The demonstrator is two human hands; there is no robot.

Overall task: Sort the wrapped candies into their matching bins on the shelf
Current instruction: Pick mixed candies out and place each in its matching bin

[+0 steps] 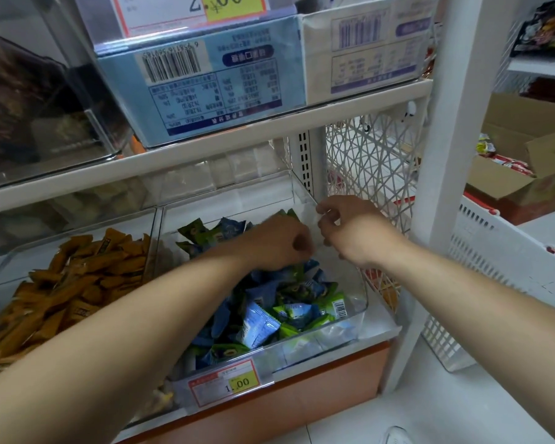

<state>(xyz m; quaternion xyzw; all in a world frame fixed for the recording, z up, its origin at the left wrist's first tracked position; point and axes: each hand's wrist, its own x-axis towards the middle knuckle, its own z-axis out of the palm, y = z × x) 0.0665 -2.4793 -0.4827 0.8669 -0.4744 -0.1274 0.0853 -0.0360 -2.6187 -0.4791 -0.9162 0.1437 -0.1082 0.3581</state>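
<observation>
Left grip [276, 241] over blue-green candies [289, 312] in clear bin [359, 304], lower shelf; fingers curled down into pile, hold cannot tell. Right grip [350, 225] at bin's right wall, fingers curled, contents cannot tell. Orange candies [71, 283] in adjacent bin.

Soft, even light, perhaps from overhead, fills the view; the edges bend and blur slightly.

Mustard orange with dark print on the stick candies [71, 283]. Blue, pale blue and lime green, some with white barcode patches, on the pouch candies [260, 322]. Red border, white ground, yellow patch on the price tag [226, 384]. Pale blue with black barcode on the box [205, 88]. White triangle lattice on the side panel [366, 161].
</observation>
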